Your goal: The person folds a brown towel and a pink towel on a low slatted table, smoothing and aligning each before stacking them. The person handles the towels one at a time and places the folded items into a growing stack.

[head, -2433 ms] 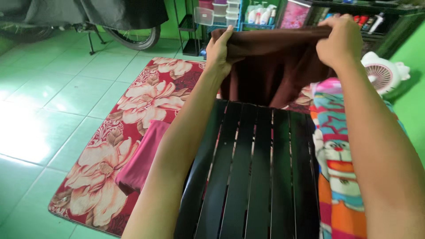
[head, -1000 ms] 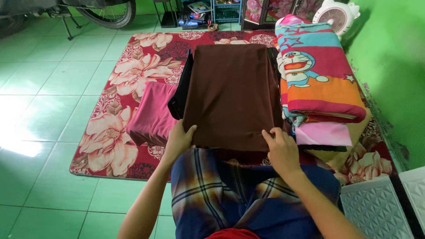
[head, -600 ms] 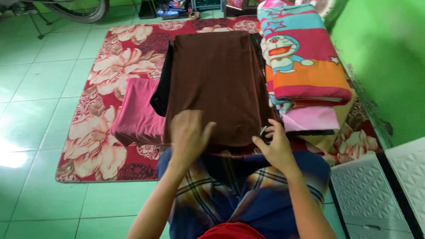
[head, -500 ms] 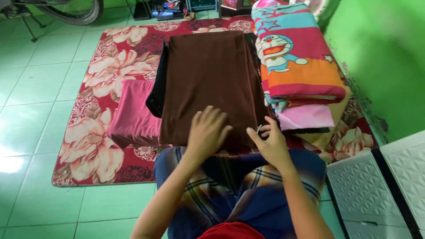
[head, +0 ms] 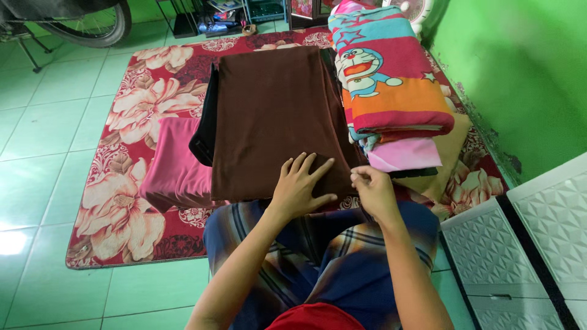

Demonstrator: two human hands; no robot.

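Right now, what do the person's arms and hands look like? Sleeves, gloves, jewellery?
Both forearms bare, no sleeves in view. Left hand and right hand ungloved; no rings, watch or bands visible. Fingers slim, nails short. Below them, a blue plaid sarong and a bit of red top.

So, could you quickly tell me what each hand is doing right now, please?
Left hand: open, flat on the brown cloth.
Right hand: fingers pinched at the cloth's near corner; whether anything is in its grip cannot be told.

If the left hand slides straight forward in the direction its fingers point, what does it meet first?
The left hand lies flat on the brown cloth, fingers pointing up and slightly right. It would probably run along the cloth, then reach the folded cartoon blanket; depth is unclear.
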